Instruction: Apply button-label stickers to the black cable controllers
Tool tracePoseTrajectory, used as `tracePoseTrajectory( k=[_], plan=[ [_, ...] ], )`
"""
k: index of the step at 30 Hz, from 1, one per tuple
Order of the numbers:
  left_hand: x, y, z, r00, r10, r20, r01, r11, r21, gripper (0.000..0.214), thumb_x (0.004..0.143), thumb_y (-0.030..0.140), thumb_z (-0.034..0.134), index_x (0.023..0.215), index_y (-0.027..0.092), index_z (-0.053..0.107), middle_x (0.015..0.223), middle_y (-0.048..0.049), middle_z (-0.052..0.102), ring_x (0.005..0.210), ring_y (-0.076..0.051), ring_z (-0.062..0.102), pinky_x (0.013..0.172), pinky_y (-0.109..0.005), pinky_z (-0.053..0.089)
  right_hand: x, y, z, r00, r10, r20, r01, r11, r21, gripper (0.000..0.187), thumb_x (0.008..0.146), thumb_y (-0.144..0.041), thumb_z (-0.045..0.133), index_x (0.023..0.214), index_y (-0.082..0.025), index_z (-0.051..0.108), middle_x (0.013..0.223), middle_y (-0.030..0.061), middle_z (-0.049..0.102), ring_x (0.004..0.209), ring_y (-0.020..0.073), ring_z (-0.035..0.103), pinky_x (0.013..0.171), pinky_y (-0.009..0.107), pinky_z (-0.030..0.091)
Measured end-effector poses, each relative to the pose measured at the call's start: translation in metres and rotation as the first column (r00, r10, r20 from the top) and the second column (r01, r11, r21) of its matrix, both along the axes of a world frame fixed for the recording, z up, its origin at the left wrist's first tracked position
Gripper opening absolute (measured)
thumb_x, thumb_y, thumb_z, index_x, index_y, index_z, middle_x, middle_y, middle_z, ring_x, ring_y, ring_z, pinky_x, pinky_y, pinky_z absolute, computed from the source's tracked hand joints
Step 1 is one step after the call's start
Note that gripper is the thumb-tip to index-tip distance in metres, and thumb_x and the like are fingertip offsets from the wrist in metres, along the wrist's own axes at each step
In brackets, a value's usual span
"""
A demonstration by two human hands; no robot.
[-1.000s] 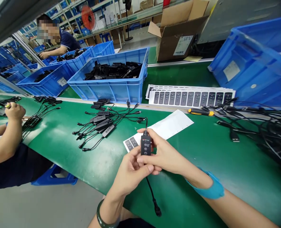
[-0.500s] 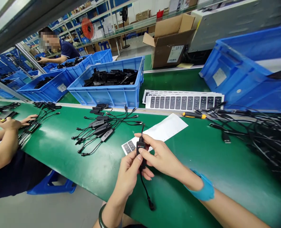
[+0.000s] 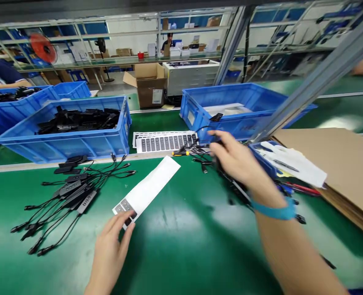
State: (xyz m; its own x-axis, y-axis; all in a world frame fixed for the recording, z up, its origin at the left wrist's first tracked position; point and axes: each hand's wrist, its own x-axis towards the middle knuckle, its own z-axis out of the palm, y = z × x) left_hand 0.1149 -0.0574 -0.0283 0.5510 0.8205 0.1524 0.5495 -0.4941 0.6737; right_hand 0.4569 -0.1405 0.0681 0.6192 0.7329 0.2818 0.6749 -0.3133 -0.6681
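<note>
My left hand (image 3: 115, 241) rests at the near end of a white label sheet (image 3: 153, 180), thumb and forefinger apart, fingertips touching its last dark grey labels (image 3: 126, 205). Over the heap of black cables at the right is my right hand (image 3: 235, 159), with a blue wristband and some motion blur. Its fingers are closed on a black corded controller (image 3: 217, 140), mostly hidden by the hand. Left of the sheet lies a group of black corded controllers (image 3: 86, 201), some with grey button faces and plugs on their leads.
A blue bin of black parts (image 3: 61, 141) stands at back left, another blue bin (image 3: 230, 123) at back right. Between them lie more label sheets (image 3: 165, 143) and a yellow-black screwdriver (image 3: 180, 153). At right are a metal post (image 3: 291, 98), a small tray with papers (image 3: 262, 162) and cardboard (image 3: 337, 159).
The view has swung right. My hands have parted: the left went from the corded controller to the label sheet, and the right moved over to the cable heap.
</note>
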Motion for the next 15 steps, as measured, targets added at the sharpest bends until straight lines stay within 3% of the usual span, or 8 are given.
tracePoseTrajectory(
  k=[2, 5, 6, 7, 9, 10, 12, 15],
  plan=[
    [-0.007, -0.005, -0.010, 0.999, -0.025, -0.031, 0.030, 0.990, 0.140, 0.028, 0.092, 0.035, 0.052, 0.112, 0.025, 0.069, 0.115, -0.0091, 0.071, 0.101, -0.027, 0.069, 0.084, -0.043, 0.059, 0.032, -0.020, 0.002, 0.992, -0.106, 0.066, 0.111, 0.990, -0.084, 0.044, 0.087, -0.028, 0.052, 0.130, -0.015, 0.057, 0.107, 0.0215, 0.067, 0.096, 0.0336, 0.063, 0.088, 0.051, 0.041],
    [-0.012, -0.016, -0.023, 0.993, -0.025, -0.112, 0.051, 0.970, 0.236, 0.027, 0.091, 0.025, 0.052, 0.115, 0.023, 0.067, 0.120, -0.0105, 0.069, 0.106, -0.030, 0.068, 0.089, -0.048, 0.059, 0.055, -0.022, -0.016, 0.907, -0.186, 0.377, 0.359, 0.811, -0.463, 0.037, 0.084, -0.026, 0.062, 0.115, -0.007, 0.066, 0.100, 0.0326, 0.066, 0.091, 0.0400, 0.065, 0.075, 0.049, 0.045],
    [-0.012, -0.019, -0.026, 0.990, -0.010, -0.141, 0.045, 0.969, 0.244, 0.028, 0.091, 0.022, 0.052, 0.116, 0.023, 0.066, 0.121, -0.0110, 0.069, 0.107, -0.031, 0.067, 0.088, -0.049, 0.059, 0.053, -0.015, -0.026, 0.870, -0.165, 0.465, 0.399, 0.790, -0.466, 0.036, 0.082, -0.026, 0.064, 0.113, -0.007, 0.067, 0.100, 0.0343, 0.065, 0.091, 0.0426, 0.064, 0.072, 0.050, 0.045],
    [-0.012, -0.021, -0.029, 0.987, 0.006, -0.162, 0.034, 0.969, 0.247, 0.029, 0.090, 0.020, 0.052, 0.116, 0.023, 0.066, 0.122, -0.0117, 0.068, 0.107, -0.032, 0.067, 0.087, -0.050, 0.059, 0.044, -0.005, -0.037, 0.861, -0.114, 0.495, 0.359, 0.827, -0.433, 0.034, 0.082, -0.026, 0.065, 0.111, -0.008, 0.067, 0.102, 0.0343, 0.065, 0.092, 0.0440, 0.064, 0.070, 0.051, 0.046],
    [-0.011, -0.025, -0.032, 0.983, 0.046, -0.175, -0.001, 0.969, 0.245, 0.031, 0.090, 0.016, 0.051, 0.117, 0.022, 0.065, 0.122, -0.0132, 0.067, 0.108, -0.033, 0.067, 0.086, -0.051, 0.060, 0.011, 0.022, -0.060, 0.911, 0.101, 0.401, 0.030, 0.951, -0.307, 0.028, 0.085, -0.023, 0.059, 0.110, -0.013, 0.067, 0.106, 0.0286, 0.066, 0.094, 0.0411, 0.064, 0.073, 0.052, 0.049],
    [-0.010, -0.027, -0.033, 0.983, 0.062, -0.172, -0.019, 0.970, 0.244, 0.032, 0.090, 0.015, 0.050, 0.118, 0.022, 0.064, 0.121, -0.0139, 0.067, 0.108, -0.033, 0.066, 0.086, -0.051, 0.060, -0.013, 0.036, -0.071, 0.914, 0.276, 0.297, -0.212, 0.950, -0.231, 0.025, 0.087, -0.021, 0.055, 0.109, -0.017, 0.067, 0.107, 0.0236, 0.067, 0.093, 0.0367, 0.065, 0.075, 0.050, 0.050],
    [-0.009, -0.028, -0.034, 0.983, 0.078, -0.164, -0.038, 0.970, 0.239, 0.033, 0.090, 0.012, 0.049, 0.117, 0.021, 0.065, 0.121, -0.0143, 0.068, 0.110, -0.033, 0.066, 0.091, -0.054, 0.057, -0.065, 0.063, -0.090, 0.824, 0.557, 0.105, -0.539, 0.827, -0.161, 0.023, 0.091, -0.020, 0.050, 0.105, -0.021, 0.069, 0.102, 0.0147, 0.070, 0.083, 0.0262, 0.068, 0.074, 0.042, 0.054],
    [-0.009, -0.027, -0.036, 0.981, 0.061, -0.183, -0.018, 0.973, 0.229, 0.034, 0.090, 0.009, 0.047, 0.116, 0.019, 0.066, 0.119, -0.0148, 0.069, 0.112, -0.033, 0.065, 0.100, -0.058, 0.051, -0.132, 0.090, -0.109, 0.652, 0.758, 0.024, -0.750, 0.649, -0.131, 0.024, 0.087, -0.013, 0.054, 0.106, -0.019, 0.069, 0.100, 0.0099, 0.066, 0.087, 0.0216, 0.066, 0.080, 0.037, 0.056]
  ],
)
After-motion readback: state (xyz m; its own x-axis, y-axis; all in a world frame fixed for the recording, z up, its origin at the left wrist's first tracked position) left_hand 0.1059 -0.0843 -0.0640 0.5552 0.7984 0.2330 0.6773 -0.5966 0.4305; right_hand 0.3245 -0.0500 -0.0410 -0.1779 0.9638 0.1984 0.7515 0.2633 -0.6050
